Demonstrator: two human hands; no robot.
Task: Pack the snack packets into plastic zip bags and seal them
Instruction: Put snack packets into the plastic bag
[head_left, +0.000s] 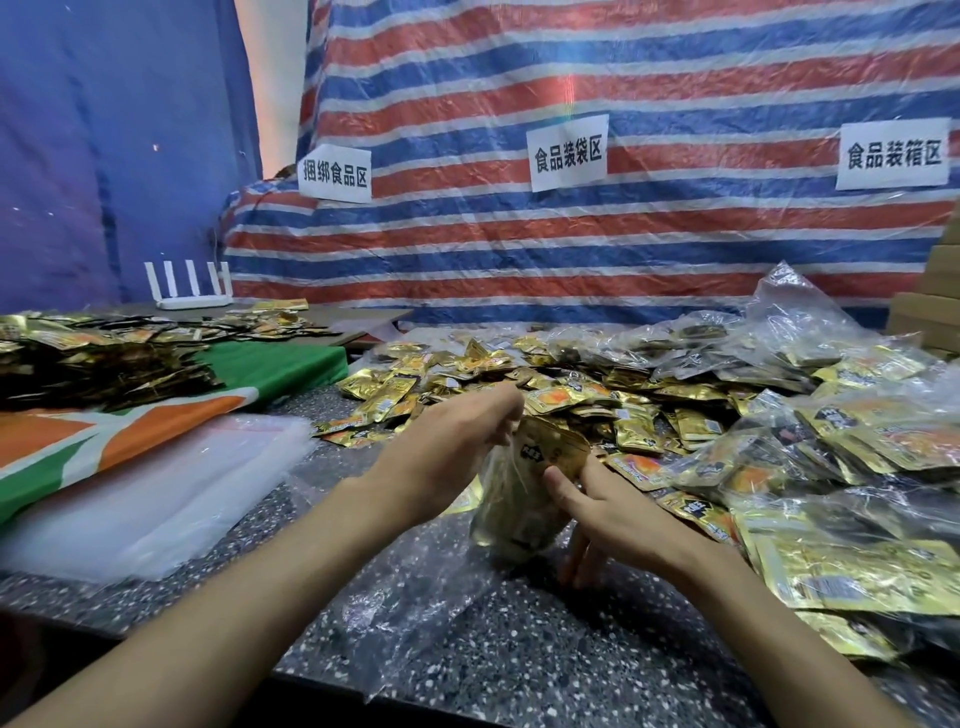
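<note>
A clear plastic zip bag (511, 512) stands on the speckled table (519, 649), part filled with gold snack packets. My left hand (447, 447) pinches the bag's top edge at its left side. My right hand (602, 512) rests against the bag's right side, thumb on a gold packet (558, 449) that sticks out of the mouth. A big heap of loose gold snack packets (571, 389) lies just behind the bag. Filled zip bags (857, 441) pile up to the right.
A stack of empty clear zip bags (156, 499) lies at the left on a green, orange and white cloth (130, 431). More gold packets (93, 358) are heaped far left. A white router (189, 296) stands at the back. A striped tarp with paper signs (569, 150) hangs behind.
</note>
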